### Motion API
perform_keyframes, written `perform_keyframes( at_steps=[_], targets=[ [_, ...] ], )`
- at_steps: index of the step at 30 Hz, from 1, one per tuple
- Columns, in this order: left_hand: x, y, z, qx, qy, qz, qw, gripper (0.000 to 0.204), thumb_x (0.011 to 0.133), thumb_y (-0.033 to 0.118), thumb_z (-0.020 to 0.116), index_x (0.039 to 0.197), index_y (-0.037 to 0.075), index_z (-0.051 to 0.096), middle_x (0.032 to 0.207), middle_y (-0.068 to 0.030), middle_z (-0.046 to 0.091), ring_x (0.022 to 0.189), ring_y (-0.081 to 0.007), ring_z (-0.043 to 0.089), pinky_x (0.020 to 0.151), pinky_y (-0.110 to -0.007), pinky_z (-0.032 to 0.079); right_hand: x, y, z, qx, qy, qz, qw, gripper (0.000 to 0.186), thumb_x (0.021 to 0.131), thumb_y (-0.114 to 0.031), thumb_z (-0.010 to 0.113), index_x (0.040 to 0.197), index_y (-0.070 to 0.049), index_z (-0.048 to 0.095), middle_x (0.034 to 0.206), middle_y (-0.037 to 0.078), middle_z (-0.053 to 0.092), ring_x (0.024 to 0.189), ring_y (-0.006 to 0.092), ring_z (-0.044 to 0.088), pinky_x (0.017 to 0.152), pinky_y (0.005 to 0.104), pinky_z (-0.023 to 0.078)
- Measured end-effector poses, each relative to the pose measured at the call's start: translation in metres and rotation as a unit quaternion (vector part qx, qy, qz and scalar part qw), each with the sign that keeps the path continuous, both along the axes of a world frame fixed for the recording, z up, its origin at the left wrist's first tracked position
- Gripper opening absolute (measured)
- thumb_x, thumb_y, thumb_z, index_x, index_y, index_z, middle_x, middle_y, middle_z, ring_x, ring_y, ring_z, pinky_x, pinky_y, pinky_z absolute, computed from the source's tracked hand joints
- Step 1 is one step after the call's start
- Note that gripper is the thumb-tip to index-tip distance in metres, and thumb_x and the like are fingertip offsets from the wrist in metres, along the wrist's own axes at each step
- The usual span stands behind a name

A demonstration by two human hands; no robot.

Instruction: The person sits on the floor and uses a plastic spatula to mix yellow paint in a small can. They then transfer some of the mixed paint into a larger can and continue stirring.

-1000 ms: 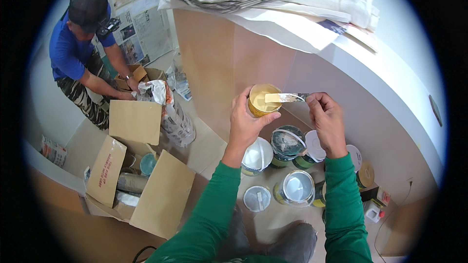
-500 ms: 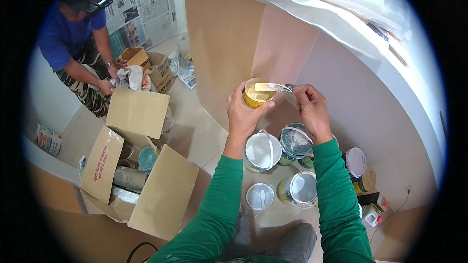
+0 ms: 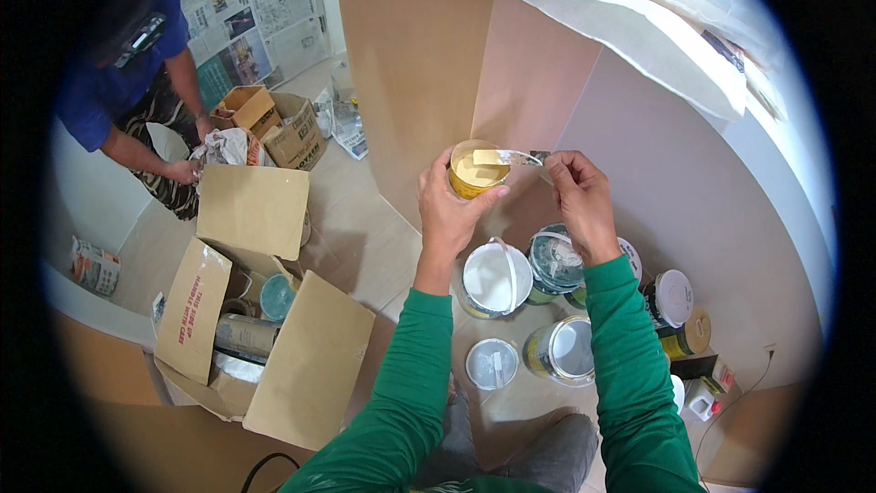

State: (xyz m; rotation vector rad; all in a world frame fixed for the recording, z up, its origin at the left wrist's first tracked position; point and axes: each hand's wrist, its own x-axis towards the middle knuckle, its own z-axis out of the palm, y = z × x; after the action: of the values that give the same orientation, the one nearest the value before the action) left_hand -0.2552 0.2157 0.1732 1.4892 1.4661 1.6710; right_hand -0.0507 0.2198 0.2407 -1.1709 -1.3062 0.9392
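My left hand [image 3: 447, 219] is wrapped round a small yellow tin [image 3: 467, 190], held up with its open top towards me. Smooth cream-coloured paste [image 3: 467, 170] fills much of it. Between the fingers of my right hand [image 3: 582, 207] is a putty knife [image 3: 522, 159], its handle mostly hidden by them. The knife's blade lies nearly level over the tin's mouth, its tip end coated with the same paste. Below the hands stand a pail of white paint [image 3: 493, 281] and a dark green pail [image 3: 554, 260] with a whitish smeared lid.
A grey-white pail [image 3: 558, 351] and a round lid [image 3: 493, 364] sit near my feet. More tubs [image 3: 673, 299] line the right wall. An open cardboard box [image 3: 315, 356] holds containers at left. Beyond it a person in blue [image 3: 137, 82] bends over a plastic bag [image 3: 233, 148].
The tin and both hands have shifted slightly left in view. The knife blade remains over the tin, lying a little flatter. The other person has moved slightly left, still handling the bag.
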Motion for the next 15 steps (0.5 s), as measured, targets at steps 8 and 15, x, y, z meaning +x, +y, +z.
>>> perform_keyframes(
  at_steps=[8,15],
  targets=[
    [0.001,-0.005,-0.005,0.0,0.007,-0.005,1.0,0.106,0.069,0.044,0.106,0.153,0.003,0.057,0.141,-0.0206,0.066,0.139,-0.0392,0.054,0.118,-0.052,0.047,0.008,-0.005,0.013,0.059,-0.085,-0.008,0.995,0.021,0.11,-0.02,0.069,0.105,-0.001,0.075,0.08,-0.005,0.06,0.071,0.0048,0.05,0.062,0.0263,0.041],
    [0.014,-0.019,-0.006,0.063,0.099,-0.034,0.992,0.107,0.065,0.04,0.108,0.153,0.006,0.058,0.139,-0.0163,0.066,0.135,-0.0368,0.057,0.115,-0.05,0.049,0.023,-0.018,0.053,0.155,-0.3,-0.013,0.941,0.022,0.102,-0.017,0.069,0.101,0.005,0.073,0.077,0.014,0.067,0.068,0.0231,0.061,0.068,0.0397,0.052]
  ],
)
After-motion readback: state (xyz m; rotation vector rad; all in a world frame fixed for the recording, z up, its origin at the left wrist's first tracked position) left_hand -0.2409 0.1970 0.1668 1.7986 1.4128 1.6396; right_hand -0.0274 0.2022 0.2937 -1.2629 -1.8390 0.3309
